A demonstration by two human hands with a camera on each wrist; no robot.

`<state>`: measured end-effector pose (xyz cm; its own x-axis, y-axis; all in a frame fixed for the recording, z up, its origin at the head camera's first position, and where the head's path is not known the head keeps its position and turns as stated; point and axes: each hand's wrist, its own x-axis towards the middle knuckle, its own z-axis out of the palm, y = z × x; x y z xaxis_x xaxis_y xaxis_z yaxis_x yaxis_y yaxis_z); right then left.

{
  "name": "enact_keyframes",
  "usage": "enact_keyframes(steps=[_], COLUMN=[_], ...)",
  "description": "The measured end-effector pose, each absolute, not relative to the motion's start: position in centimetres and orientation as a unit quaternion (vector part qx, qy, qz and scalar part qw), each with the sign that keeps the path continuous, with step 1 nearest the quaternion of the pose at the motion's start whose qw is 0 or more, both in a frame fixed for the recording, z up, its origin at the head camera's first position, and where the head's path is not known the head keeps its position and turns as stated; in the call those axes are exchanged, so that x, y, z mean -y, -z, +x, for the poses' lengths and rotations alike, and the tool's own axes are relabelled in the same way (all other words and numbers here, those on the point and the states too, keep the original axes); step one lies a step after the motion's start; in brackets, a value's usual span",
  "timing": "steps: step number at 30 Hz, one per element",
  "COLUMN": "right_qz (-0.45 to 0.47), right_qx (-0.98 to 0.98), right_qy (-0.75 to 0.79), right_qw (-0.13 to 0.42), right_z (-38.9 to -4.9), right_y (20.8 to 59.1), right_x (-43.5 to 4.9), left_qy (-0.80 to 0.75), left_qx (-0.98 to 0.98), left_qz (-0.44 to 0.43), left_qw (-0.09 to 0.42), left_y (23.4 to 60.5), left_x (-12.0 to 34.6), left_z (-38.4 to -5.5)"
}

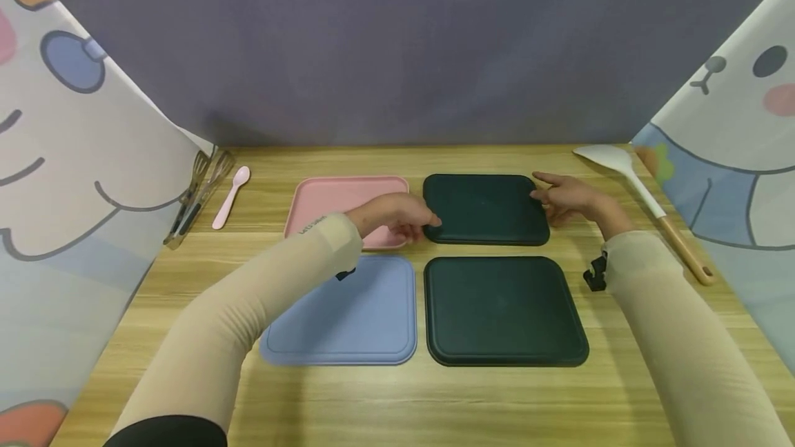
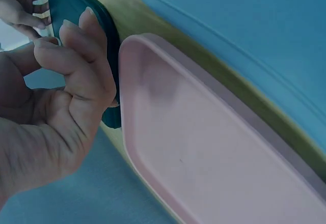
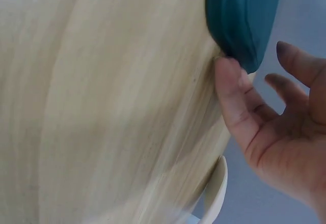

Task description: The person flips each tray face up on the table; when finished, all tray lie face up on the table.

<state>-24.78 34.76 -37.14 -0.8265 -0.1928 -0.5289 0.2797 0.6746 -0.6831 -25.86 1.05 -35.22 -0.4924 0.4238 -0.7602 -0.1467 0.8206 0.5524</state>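
At the back right of the table's middle lies a dark green rectangular tray [image 1: 486,207]. My left hand [image 1: 406,218] is at its left edge, fingers bent, one fingertip over the near left corner. In the left wrist view those bent fingers [image 2: 87,56] overlap the tray's edge. On the opposite side my right hand [image 1: 568,199] has its fingers spread. The right wrist view shows fingertips [image 3: 227,71] right at the tray's corner [image 3: 239,30]. Beneath my left hand and forearm is a pink tray [image 1: 329,192] with a raised rim, partly hidden.
In front lie a blue tray [image 1: 348,316] and a second dark green tray [image 1: 506,312]. On the left are a pink spoon [image 1: 232,196] and two dark-handled utensils [image 1: 199,199]. A white-headed turner with a wooden handle [image 1: 686,247] lies right. Printed cloth walls [image 1: 81,178] flank the table.
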Motion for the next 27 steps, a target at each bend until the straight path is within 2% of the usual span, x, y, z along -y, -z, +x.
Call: enact_keyframes(steps=[7,27], right_qz=[-0.007,-0.020], right_qx=[-0.876,-0.884], right_qy=[0.388,0.366], right_qw=[0.287,0.289], right_z=[-24.8,-24.9], right_y=[37.6,37.5], right_x=[-35.1,-34.6], left_qy=[-0.277,-0.321], left_qx=[-0.818,-0.811], left_qz=[0.099,0.061], left_qw=[0.493,0.485], left_y=[35.8,37.0], left_x=[-1.1,-1.1], left_z=[-25.8,-25.5])
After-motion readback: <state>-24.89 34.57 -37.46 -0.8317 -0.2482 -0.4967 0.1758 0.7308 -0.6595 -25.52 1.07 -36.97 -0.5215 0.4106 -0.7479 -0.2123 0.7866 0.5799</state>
